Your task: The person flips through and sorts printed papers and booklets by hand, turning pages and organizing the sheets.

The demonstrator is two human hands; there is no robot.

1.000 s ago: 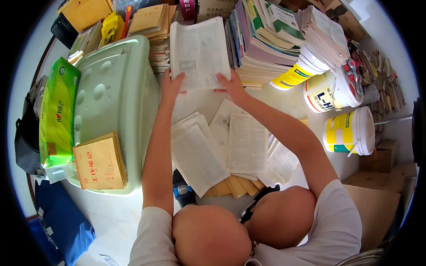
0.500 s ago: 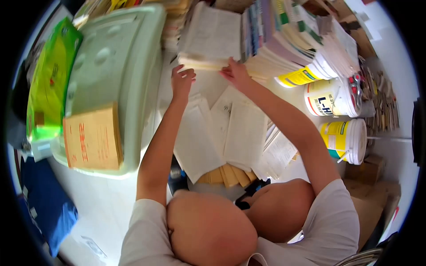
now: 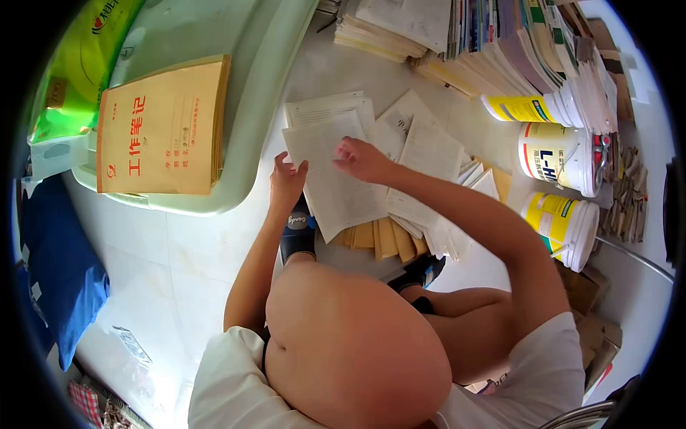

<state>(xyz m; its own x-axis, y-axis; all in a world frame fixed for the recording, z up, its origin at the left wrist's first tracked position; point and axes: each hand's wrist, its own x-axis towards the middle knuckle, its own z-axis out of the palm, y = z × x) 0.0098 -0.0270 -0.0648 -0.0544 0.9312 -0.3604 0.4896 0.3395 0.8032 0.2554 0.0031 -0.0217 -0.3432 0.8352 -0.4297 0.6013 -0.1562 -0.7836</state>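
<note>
Loose white printed sheets (image 3: 343,171) lie on the floor in front of my legs, overlapping at different angles. My left hand (image 3: 287,182) is at their left edge, thumb and fingers apart, holding nothing. Over the upper part of the sheets is my right hand (image 3: 361,161). Its fingers are curled together and nothing shows in them. Whether it touches the paper I cannot tell. More papers (image 3: 429,161) fan out to the right, with brown envelopes (image 3: 386,239) partly under them. Farther back stands a stack of papers (image 3: 404,25).
On the left, a pale green plastic bin (image 3: 250,143) carries a brown notebook (image 3: 161,129) and a green package (image 3: 78,71). Books (image 3: 500,43) stand at the back right. Below them are white and yellow buckets (image 3: 561,154). A blue cloth (image 3: 61,264) lies far left.
Both hands have come back from the front edge of the paper stack toward the sheets near my legs. My view has tilted down. The stack stays on the floor.
</note>
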